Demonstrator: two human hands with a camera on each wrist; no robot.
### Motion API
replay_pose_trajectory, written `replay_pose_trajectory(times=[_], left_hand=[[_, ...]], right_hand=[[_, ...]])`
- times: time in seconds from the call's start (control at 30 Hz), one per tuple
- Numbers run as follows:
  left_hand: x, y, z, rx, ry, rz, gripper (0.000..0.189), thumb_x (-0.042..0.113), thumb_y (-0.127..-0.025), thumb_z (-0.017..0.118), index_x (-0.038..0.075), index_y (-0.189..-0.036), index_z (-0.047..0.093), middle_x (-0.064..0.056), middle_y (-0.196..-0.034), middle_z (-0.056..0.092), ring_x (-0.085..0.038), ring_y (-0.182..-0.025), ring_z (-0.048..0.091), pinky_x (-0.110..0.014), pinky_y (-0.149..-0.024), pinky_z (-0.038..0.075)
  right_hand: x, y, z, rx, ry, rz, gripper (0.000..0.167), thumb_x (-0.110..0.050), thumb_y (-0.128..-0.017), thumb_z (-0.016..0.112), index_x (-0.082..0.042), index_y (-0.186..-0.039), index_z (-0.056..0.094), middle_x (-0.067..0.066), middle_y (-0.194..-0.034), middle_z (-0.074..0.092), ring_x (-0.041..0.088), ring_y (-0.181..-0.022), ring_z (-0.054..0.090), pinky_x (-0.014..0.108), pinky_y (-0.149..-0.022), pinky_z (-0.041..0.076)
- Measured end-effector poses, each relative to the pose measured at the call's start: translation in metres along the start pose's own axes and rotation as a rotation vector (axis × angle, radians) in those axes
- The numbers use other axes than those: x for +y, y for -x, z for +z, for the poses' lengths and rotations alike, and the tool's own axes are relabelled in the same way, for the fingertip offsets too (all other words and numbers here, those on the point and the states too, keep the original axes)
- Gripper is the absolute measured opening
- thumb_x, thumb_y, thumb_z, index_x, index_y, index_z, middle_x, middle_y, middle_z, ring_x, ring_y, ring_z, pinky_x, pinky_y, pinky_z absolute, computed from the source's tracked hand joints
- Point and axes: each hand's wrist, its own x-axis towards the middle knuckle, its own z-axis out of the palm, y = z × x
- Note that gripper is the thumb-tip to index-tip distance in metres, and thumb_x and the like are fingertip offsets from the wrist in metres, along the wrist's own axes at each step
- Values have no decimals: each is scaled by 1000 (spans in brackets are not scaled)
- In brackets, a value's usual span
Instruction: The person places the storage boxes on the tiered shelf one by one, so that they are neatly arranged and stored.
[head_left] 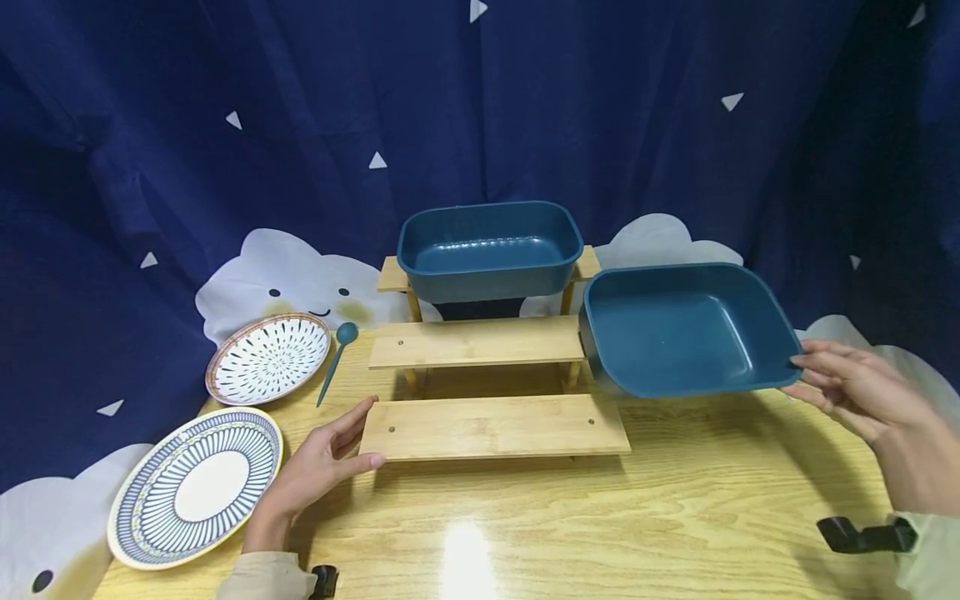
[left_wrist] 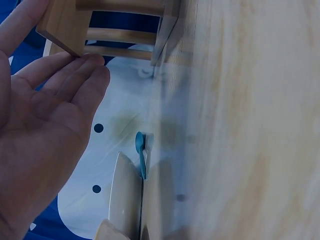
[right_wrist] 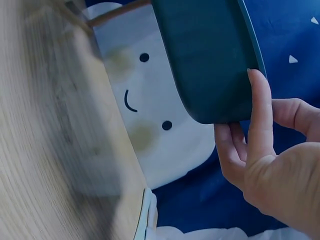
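A three-step wooden rack (head_left: 487, 427) stands on the table. My left hand (head_left: 318, 467) holds the left end of its lowest board, thumb at the front corner and fingers at the back one. In the left wrist view, the left hand's fingers (left_wrist: 70, 80) touch the board's corner. My right hand (head_left: 862, 387) pinches the right end of a dark blue rectangular basin (head_left: 675, 329), thumb on the rim and fingers beneath in the right wrist view. This basin is tilted toward me, off the table, its left side beside the middle board. A second blue basin (head_left: 491, 283) sits on the top board.
Left of the rack lie a blue-striped plate (head_left: 262, 429), a speckled plate (head_left: 272, 358) with a brown rim, and a small blue spoon (head_left: 341, 350). A navy curtain (head_left: 480, 100) with white triangles and clouds hangs behind the wooden table (head_left: 540, 517).
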Motion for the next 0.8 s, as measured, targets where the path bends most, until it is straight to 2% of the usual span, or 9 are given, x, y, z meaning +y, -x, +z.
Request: replay_pose_trajectory(times=[0.07, 0.27, 0.53, 0.8], left_hand=[[0, 0, 0, -1, 1, 1, 87, 29, -91, 78, 8, -160, 30, -13, -164, 26, -38, -146, 31, -42, -117, 27], [-1, 0, 0, 0, 0, 3, 87, 29, -91, 78, 7, -160, 30, -14, -164, 26, -37, -146, 31, -42, -117, 27], [-1, 0, 0, -4, 7, 10, 86, 28, -91, 78, 7, -160, 30, -12, -164, 26, -37, -146, 31, -40, -117, 28], [-1, -1, 0, -3, 14, 14, 87, 27, -91, 78, 6, -160, 30, -14, -164, 26, -36, -146, 31, -40, -117, 27]], right_hand=[[2, 0, 4, -16, 5, 3, 34, 17, -103, 34, 1, -104, 65, 18, -101, 73, 28, -92, 75, 42, -74, 64], [8, -3, 17, 3, 49, 41, 34, 16, -103, 36, -2, -104, 65, 14, -101, 71, 23, -91, 74, 41, -74, 65], [23, -6, 40, -144, 47, 74, 37, 17, -102, 32, -1, -105, 64, 13, -101, 69, 23, -98, 73, 43, -79, 64], [37, -6, 76, -138, 98, 136, 31, 14, -102, 38, -3, -103, 64, 11, -102, 71, 21, -99, 72, 45, -81, 63]])
